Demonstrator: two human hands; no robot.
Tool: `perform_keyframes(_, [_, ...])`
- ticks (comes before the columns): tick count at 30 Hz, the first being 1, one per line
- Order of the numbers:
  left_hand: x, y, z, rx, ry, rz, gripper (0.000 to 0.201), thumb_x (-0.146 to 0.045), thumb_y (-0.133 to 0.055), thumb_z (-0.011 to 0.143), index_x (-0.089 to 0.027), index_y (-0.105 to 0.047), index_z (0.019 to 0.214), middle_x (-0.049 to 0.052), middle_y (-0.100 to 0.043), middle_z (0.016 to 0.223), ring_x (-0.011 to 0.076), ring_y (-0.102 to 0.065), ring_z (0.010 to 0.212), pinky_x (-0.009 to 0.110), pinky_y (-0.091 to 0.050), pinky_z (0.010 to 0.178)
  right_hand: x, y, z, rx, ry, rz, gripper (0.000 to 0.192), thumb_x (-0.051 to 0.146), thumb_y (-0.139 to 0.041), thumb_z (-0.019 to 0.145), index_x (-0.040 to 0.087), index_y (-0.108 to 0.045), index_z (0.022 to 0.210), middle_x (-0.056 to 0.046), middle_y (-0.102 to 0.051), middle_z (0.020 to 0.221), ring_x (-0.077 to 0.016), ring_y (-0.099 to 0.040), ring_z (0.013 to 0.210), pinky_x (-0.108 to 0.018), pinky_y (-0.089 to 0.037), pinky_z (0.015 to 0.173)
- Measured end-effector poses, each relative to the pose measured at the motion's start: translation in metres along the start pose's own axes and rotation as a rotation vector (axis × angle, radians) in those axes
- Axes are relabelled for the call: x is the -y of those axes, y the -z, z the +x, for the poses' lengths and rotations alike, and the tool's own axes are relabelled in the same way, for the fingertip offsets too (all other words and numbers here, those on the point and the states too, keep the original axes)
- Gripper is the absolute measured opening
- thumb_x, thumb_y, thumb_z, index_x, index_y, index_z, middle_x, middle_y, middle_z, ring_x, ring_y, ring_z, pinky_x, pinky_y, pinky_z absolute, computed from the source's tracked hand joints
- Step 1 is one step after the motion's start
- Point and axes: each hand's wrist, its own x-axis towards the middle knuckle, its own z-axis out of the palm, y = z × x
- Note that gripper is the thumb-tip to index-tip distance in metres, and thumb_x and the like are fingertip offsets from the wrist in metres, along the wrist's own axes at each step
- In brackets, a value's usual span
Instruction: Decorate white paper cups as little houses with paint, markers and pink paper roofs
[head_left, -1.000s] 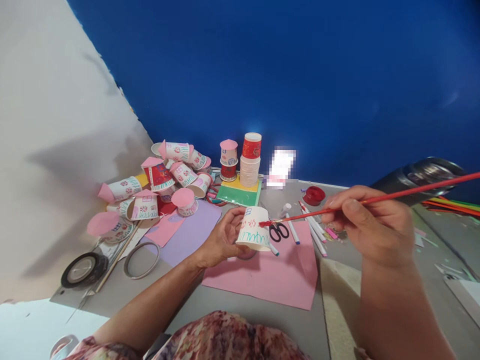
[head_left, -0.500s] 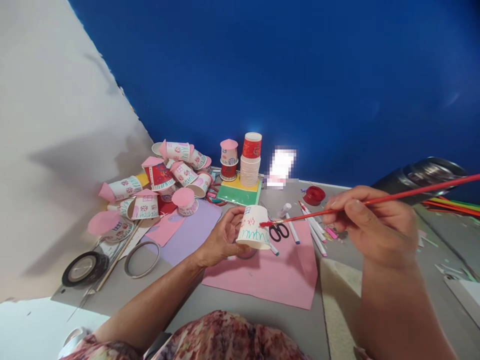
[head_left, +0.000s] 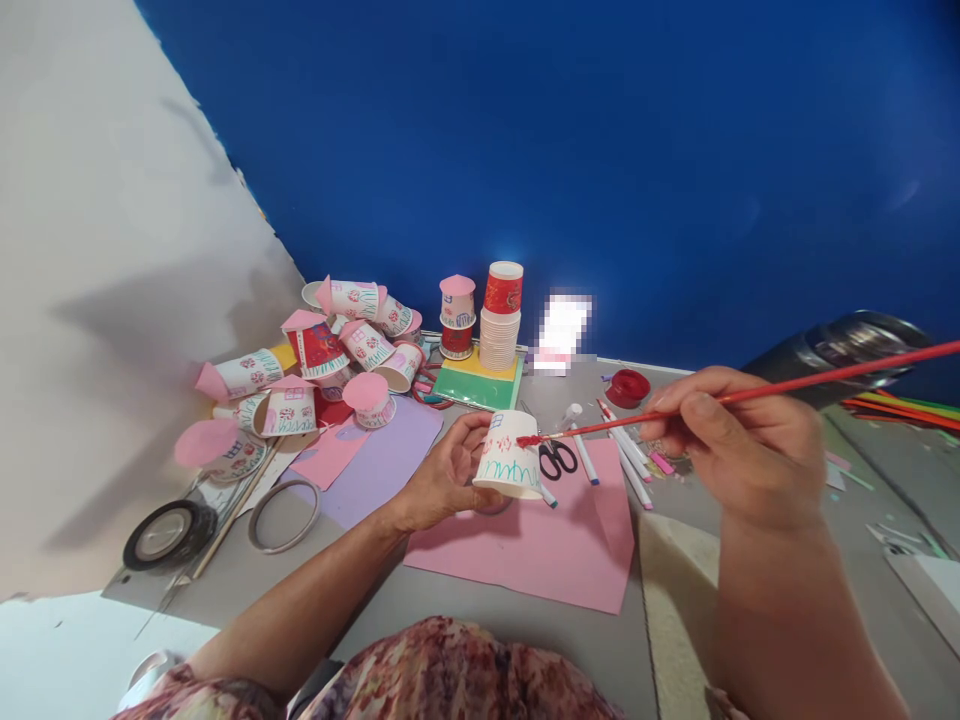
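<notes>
My left hand [head_left: 442, 475] holds a small white paper cup [head_left: 508, 455] upside down over a pink paper sheet [head_left: 540, 545]. The cup bears green zigzag lines, a blue window and red marks. My right hand [head_left: 731, 445] grips a long red paintbrush [head_left: 750, 393], whose red-tipped bristles touch the cup's right side. Black scissors [head_left: 558, 459] lie on the pink sheet just right of the cup.
A heap of decorated cups with pink cone tops [head_left: 315, 350] lies at the back left. A stack of plain cups [head_left: 500, 330] stands on green and yellow paper. Markers [head_left: 622, 455], a red lid [head_left: 628, 388], tape rolls [head_left: 169, 532], a lilac sheet [head_left: 382, 455] and a dark metal flask [head_left: 832, 350] surround the work.
The brush tip has stayed at the cup's right side, shifting slightly up. Both hands and the cup hold nearly the same place.
</notes>
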Motion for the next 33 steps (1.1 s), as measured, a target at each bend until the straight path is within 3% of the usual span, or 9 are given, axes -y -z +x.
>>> perform_keyframes(15, [-0.0095,-0.0053,0.0007,-0.051,0.054,-0.059,0.083,-0.008,-0.097,0.053,-0.025,-0.06,0.126,0.01,-0.066,0.129,0.0262,-0.061,0.12,0.032,-0.051,0.094,0.0035,0.0036,-0.0006,0.014,0.01,-0.025,0.016,0.036,-0.072,0.096,0.024,-0.08,0.089,-0.004,-0.075,0.073,-0.0149,-0.066,0.059,-0.025,-0.045,0.044])
perform_keyframes(33, [-0.0078,-0.0076,-0.0005,-0.033,0.066,-0.054,0.082,-0.006,-0.096,0.056,-0.025,-0.06,0.126,0.009,-0.066,0.13,0.0235,-0.064,0.117,0.03,-0.052,0.092,0.0007,-0.0019,-0.0004,0.024,0.012,0.013,0.017,0.035,-0.072,0.097,0.022,-0.079,0.089,-0.004,-0.075,0.074,-0.0127,-0.065,0.06,-0.022,-0.046,0.047])
